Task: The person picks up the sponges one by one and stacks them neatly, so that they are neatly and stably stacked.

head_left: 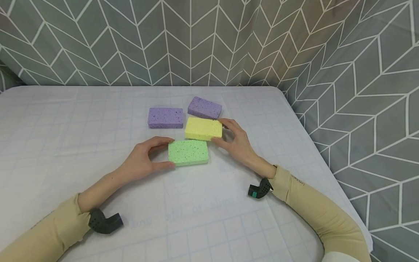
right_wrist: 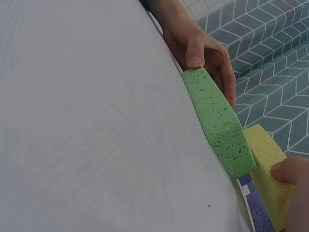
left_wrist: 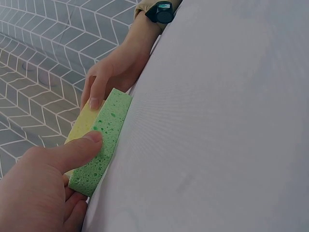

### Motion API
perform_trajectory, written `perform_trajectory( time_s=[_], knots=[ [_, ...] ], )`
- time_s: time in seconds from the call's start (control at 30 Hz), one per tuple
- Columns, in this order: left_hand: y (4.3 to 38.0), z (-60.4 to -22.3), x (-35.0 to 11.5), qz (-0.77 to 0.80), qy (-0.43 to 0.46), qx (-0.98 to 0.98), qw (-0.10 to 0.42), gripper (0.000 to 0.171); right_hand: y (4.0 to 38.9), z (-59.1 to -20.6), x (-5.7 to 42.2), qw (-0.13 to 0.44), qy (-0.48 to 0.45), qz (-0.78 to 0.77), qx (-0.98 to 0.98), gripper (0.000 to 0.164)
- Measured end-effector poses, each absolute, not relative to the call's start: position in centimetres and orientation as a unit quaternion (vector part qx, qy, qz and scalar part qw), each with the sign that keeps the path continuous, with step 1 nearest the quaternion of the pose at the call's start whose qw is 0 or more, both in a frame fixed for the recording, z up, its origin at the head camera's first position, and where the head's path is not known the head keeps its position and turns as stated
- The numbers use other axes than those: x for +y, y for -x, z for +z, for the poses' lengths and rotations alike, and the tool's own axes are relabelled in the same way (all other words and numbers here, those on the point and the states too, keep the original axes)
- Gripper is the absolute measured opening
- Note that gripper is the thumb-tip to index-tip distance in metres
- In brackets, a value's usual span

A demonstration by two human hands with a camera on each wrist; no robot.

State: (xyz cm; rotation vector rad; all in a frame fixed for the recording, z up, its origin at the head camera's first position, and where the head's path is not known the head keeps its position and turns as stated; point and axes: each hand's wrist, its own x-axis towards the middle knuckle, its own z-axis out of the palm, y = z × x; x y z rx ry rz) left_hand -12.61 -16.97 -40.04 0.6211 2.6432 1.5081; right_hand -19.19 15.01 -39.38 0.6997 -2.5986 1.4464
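My left hand (head_left: 144,158) grips a green sponge (head_left: 188,152) by its left end, thumb on the near edge and fingers at the far corner. In the left wrist view the thumb (left_wrist: 89,145) presses on the green sponge's side. Just behind it lies a yellow sponge (head_left: 203,128), its right end pinched between the thumb and fingers of my right hand (head_left: 238,143). The green sponge's far edge meets the yellow one's near edge, set a little to the left. The right thumb (right_wrist: 287,170) shows against the yellow sponge in the right wrist view.
Two purple sponges lie farther back: one straight (head_left: 165,118) at the left, the other turned at an angle (head_left: 204,107) right behind the yellow one. A white cloth with faint grid lines covers the table (head_left: 98,120). Patterned grey curtains (head_left: 176,40) hang behind and at the right.
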Motion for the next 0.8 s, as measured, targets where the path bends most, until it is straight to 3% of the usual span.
perform_trajectory(
  time_s=[0.8],
  knots=[
    [12.57,-40.13,-16.98,0.489,-0.2,0.849,0.017,0.067,19.03,-39.38,15.03,0.045,-0.255,0.482,-0.837,0.064]
  ],
)
